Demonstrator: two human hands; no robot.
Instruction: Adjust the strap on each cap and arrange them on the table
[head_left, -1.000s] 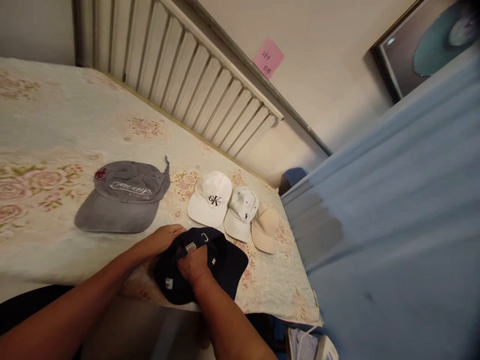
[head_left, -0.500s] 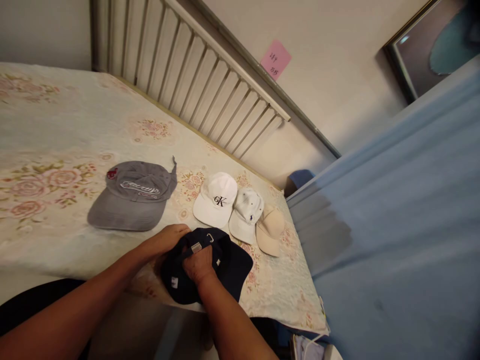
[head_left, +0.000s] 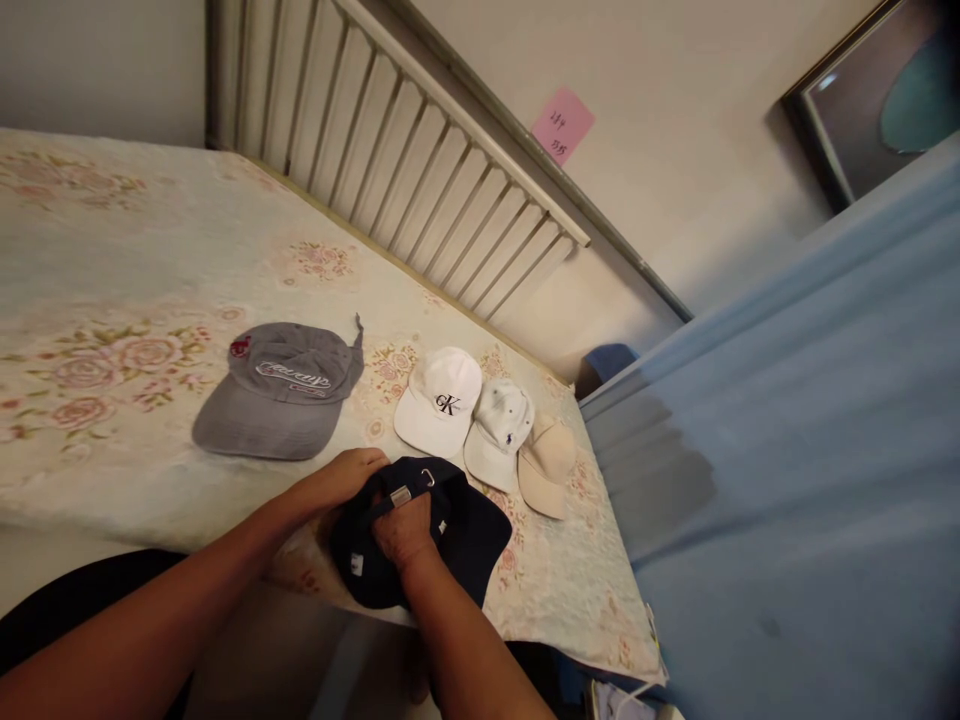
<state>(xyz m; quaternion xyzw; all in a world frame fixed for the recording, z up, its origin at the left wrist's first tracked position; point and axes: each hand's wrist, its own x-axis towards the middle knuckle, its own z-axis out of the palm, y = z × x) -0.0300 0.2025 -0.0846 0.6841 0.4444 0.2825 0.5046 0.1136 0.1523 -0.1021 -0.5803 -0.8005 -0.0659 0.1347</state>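
A dark navy baseball cap (head_left: 472,535) is held at the bed's near edge, its opening turned toward me and its brim pointing right. My right hand (head_left: 405,528) reaches into the crown beneath the back strap with its metal buckle; its fingers are hidden inside. Against the outside of the crown, my left hand (head_left: 354,472) holds the cap's far left side, fingertips out of sight behind it. Just beyond lie a white cap with black CK letters (head_left: 439,400), a white cap with a small dark emblem (head_left: 499,430) and a beige cap (head_left: 547,465). A grey cap (head_left: 285,390) lies farther left.
The caps lie on a flowered bed cover (head_left: 300,285). A slatted white rail (head_left: 420,160) runs along the far side by the wall. On the right hangs a blue curtain (head_left: 787,450). Papers (head_left: 622,700) and a cable are below the bed's near right corner.
The whole scene sits slightly farther right in view, as the camera has turned a little. Both hands keep the same hold on the navy cap.
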